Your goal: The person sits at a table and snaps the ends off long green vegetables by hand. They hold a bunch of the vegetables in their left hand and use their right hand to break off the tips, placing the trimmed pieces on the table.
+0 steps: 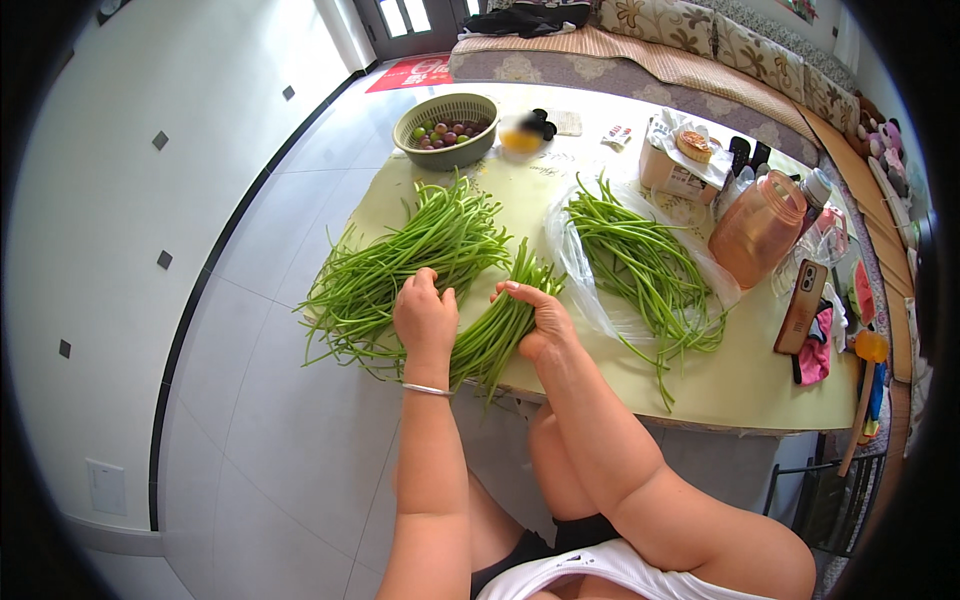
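As the left hand (pixel 425 315) curls its fingers over a loose heap (pixel 400 270) of green stalks and the right hand (pixel 540 318) wraps around a narrower bundle (pixel 490 340), three masses of stalks are counted; the third, a pile (pixel 640 260), lies to the right of the right hand, with one clear plastic bag (pixel 572 285) showing on both its sides. Whether the left hand pinches a single stalk, I cannot tell from here. One silver bracelet (pixel 427 389) circles the left wrist.

The near edge of the tabletop (pixel 760 395) runs just below both hands, and some stalk ends overhang it. Left of the left hand, past the table's side, tiled floor (pixel 260 420) extends to the wall (pixel 110 230).

The bag and its pile stand between the right hand and one pink jar (pixel 757 230). Farther right is one phone (pixel 802 307); one box (pixel 675 178) stands beyond the bag, and one colander (pixel 447 158) holding several grapes (pixel 447 135) stands beyond the left hand.
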Available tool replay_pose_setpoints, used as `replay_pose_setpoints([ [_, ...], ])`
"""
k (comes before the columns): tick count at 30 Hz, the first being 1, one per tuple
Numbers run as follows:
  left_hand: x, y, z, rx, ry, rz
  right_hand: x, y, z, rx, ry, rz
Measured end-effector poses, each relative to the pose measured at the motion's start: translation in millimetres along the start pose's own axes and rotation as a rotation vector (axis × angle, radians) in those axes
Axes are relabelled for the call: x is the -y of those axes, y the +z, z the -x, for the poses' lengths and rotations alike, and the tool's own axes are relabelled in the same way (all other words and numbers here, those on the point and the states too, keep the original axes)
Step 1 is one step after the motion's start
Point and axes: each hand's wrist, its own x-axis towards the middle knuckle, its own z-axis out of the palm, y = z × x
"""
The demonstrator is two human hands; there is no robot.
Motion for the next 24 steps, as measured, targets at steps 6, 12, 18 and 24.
replay_pose_setpoints([
  [6,0.3,-5.3,1.4,0.063,0.132,-0.100,-0.1,1.6,0.8,-0.041,-0.001,-0.012],
  [12,-18.6,-33.2,1.6,0.196,-0.037,0.320,-0.4,0.1,-0.5,-0.034,0.011,-0.021],
  [18,-21.8,-61.7,3.4,0.499,-0.079,0.598,-1.0,-4.2,-6.3,0.057,0.076,-0.101],
  [24,-10.5,-66.4,1.5,0.628,-0.156,0.485,1.1,-3.5,-0.5,0.172,0.085,-0.090],
])
